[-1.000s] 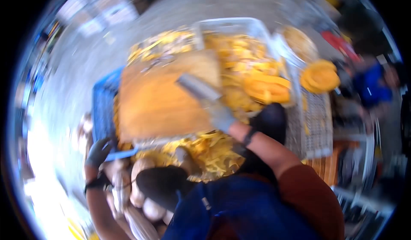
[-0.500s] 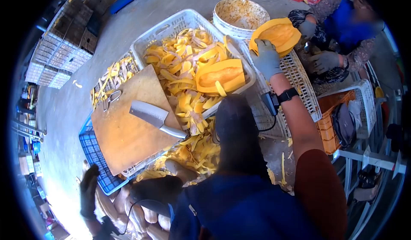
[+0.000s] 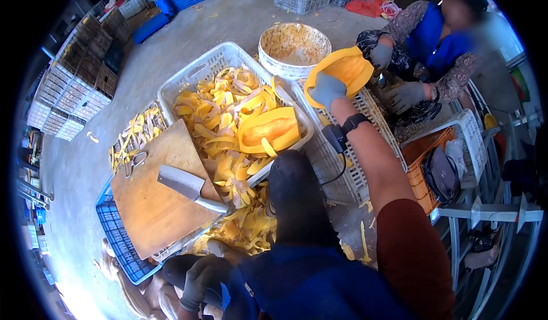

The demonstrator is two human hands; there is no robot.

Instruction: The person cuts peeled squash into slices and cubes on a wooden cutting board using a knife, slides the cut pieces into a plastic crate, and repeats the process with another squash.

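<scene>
Board [image 3: 151, 206], wooden and stained orange, lies partly over a blue crate [image 3: 121, 234]. On it a cleaver [image 3: 181, 182] rests flat, its handle [image 3: 212, 205] pointing to the board's right edge, and a looped metal tool [image 3: 135, 161] lies at the board's far left corner. Just beside the board, on the right, a white crate [image 3: 228, 50] holds peels [image 3: 214, 100] and a cut pumpkin [image 3: 268, 130], its orange hollow showing. Well to the board's right, past that crate, the person's gloved right hand [image 3: 327, 90] is closed on the near rim of a pumpkin half [image 3: 349, 69], tilted above a slatted basket [image 3: 383, 127]; whether the two touch, I cannot tell. A co-worker's gloved hand [image 3: 381, 55] is close to that half, farther from the board. On the board's near side, the gloved left hand [image 3: 204, 275] is by the person's knee, fingers bent; I cannot tell whether it grips anything.
</scene>
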